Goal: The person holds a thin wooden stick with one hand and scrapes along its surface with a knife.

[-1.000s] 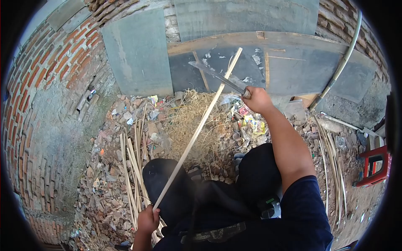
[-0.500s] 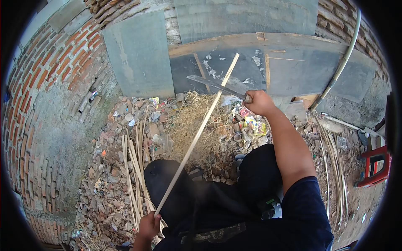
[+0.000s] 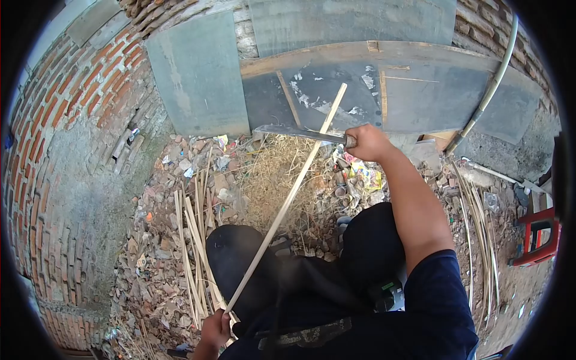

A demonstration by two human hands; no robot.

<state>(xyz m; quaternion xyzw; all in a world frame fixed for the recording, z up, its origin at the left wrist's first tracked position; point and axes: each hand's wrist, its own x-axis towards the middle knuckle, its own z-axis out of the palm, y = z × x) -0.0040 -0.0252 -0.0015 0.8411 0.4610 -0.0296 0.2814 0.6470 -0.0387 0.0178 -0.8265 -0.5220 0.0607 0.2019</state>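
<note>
A long pale wooden strip point(image 3: 285, 205) slants from the lower left up to the dark boards, passing over my left knee. Its lower end is gripped in my left hand point(image 3: 215, 327). My right hand point(image 3: 367, 143) is closed round the handle of a long-bladed knife point(image 3: 300, 133). The blade points left and lies across the strip, near its upper end. Beneath the blade, a heap of thin shavings point(image 3: 277, 174) covers the rubble.
Pale strips point(image 3: 195, 252) lie on the rubble at the left, and more strips point(image 3: 480, 234) at the right. A red plastic stool point(image 3: 536, 237) stands at the far right. Grey boards point(image 3: 197, 75) lean on the brick wall, beside a long pole point(image 3: 487, 96).
The knife blade has come down along the strip and turned from slanting to nearly level. My left hand has shifted slightly downward with the strip's lower end.
</note>
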